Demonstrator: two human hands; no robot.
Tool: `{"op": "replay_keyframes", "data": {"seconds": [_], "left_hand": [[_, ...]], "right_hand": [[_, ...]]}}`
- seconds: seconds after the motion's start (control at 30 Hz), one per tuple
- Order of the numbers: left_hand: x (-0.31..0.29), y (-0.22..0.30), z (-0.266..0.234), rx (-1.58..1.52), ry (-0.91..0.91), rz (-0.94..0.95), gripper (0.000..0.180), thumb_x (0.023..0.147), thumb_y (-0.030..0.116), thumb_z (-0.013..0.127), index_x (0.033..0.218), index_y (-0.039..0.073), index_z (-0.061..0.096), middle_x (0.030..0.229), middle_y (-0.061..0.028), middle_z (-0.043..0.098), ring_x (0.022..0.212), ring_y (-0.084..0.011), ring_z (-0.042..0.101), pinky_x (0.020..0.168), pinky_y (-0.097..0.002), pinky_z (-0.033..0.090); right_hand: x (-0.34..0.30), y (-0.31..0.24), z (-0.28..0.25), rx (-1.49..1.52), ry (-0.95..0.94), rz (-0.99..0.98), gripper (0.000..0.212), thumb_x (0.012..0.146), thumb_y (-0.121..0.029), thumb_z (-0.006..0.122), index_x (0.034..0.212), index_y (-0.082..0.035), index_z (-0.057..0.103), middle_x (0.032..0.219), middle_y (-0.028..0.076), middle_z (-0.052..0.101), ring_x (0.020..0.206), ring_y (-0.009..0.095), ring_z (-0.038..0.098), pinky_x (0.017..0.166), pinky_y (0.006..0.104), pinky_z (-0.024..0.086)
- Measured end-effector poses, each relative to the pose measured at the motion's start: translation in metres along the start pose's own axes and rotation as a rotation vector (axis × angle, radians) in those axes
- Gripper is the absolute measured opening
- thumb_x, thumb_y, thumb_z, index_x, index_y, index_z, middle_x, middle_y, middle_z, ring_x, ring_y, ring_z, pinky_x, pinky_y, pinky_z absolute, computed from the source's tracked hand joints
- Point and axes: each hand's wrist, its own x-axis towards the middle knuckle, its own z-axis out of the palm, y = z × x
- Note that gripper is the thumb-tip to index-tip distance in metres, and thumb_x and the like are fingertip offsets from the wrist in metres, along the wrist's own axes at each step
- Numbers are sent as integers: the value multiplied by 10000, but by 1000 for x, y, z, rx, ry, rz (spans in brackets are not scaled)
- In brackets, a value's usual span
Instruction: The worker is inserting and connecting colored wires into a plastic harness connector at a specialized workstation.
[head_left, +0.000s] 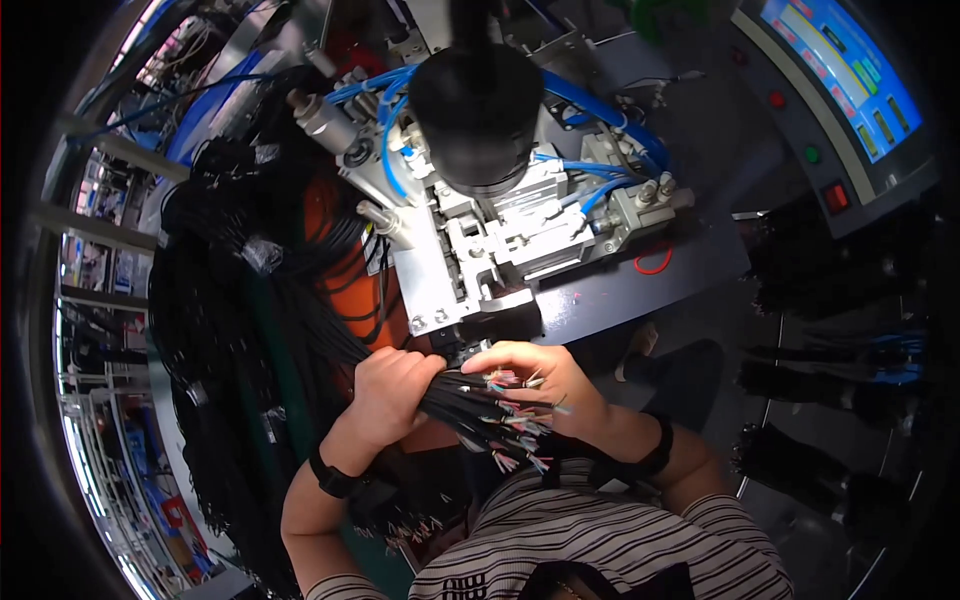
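A bundle of black cables point(465, 410) lies across my lap side, its stripped ends fanning into thin coloured wires point(510, 455). My left hand point(393, 395) is closed around this bundle, just below the front of a metal machine fixture point(480, 260). On the other side, my right hand point(550, 385) has its fingers curled by the upper wire ends. Its index fingertip reaches to the top of the bundle, close under the fixture's front block point(500, 315). What lies between the right fingers is too small and covered to make out.
Blue air tubes point(390, 150) loop around the fixture, and a black cylinder point(477, 120) hangs above it. Large black cable bundles point(220, 330) hang at the left beside an orange surface point(350, 300). More bundles point(830, 380) rest at the right, below a screen panel point(845, 75) with buttons.
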Motion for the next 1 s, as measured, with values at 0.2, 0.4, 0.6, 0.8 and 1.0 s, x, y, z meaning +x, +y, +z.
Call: {"op": "replay_keyframes", "data": {"seconds": [0.2, 0.4, 0.6, 0.8, 1.0], "left_hand": [[8, 19, 13, -83, 225, 111, 381, 677, 217, 715, 991, 28, 612, 736, -67, 579, 588, -244, 557, 534, -353, 405], [14, 22, 14, -20, 140, 11, 318, 667, 149, 747, 933, 22, 625, 685, -63, 576, 539, -236, 553, 510, -341, 406], [10, 22, 19, -10, 191, -13, 296, 691, 146, 755, 934, 27, 634, 645, -59, 559, 520, -217, 545, 500, -335, 397], [11, 23, 23, -96, 175, -68, 358, 702, 194, 757, 1005, 45, 638, 705, -56, 621, 580, -220, 595, 536, -320, 416], [10, 19, 17, -220, 160, -117, 371, 707, 179, 764, 1037, 62, 640, 798, -65, 675, 657, -231, 644, 555, -306, 428]], "right_hand": [[-4, 9, -6, 258, 71, 221, 219, 936, -8, 592, 1153, 13, 604, 1039, 42, 627, 800, 37, 623, 693, 185, 507], [-6, 9, -4, 134, 169, 105, 240, 932, -8, 618, 1168, 27, 585, 961, 48, 629, 809, 69, 630, 716, 193, 511], [1, 20, -3, 179, 316, 76, 224, 931, -7, 623, 1150, 29, 592, 946, 53, 639, 835, 84, 635, 694, 207, 532], [1, 24, -9, 215, 276, 81, 199, 943, -11, 604, 1135, 41, 604, 928, 67, 644, 775, 99, 644, 623, 202, 513], [8, 18, -19, 331, 115, 142, 164, 942, -9, 593, 1089, 54, 633, 911, 107, 635, 673, 133, 643, 531, 190, 478]]}}
